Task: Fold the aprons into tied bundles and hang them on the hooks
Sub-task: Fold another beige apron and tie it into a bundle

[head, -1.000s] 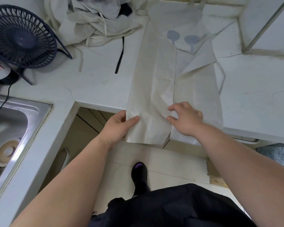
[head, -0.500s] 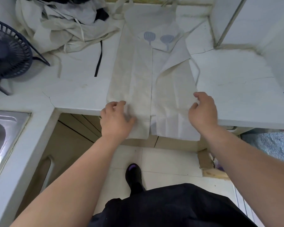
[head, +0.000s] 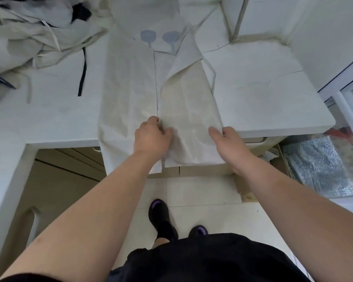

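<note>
While folding a cream apron [head: 130,94] laid lengthwise on the white counter [head: 263,94], from 12 o'clock down to the near edge at the middle of the view, with its hem hanging over that edge, pinches the inner edge of the right panel between thumb and curled fingers of the left hand [head: 151,137], just at 9 o'clock of centre. Grips the outer edge of the same panel with the right hand [head: 230,147] at 3 o'clock, thumb on top, the other fingers mostly hidden beneath the cloth. Judged early in the job: side panels turned in to meet along a centre line, spatula print [head: 148,36] showing at 12 o'clock, upper right flap lying skewed, one tie [head: 212,78] trailing loose on the counter at 1 o'clock. Not yet rolled, not yet tied. Left to do, by the look of it: squaring this panel, folding or rolling the strip up, knotting the ties round it, hanging it. At 10 to 11 o'clock, a crumpled heap of more aprons [head: 29,33] with a black strap [head: 83,72] beside it, none bundled. No hooks in sight.
</note>
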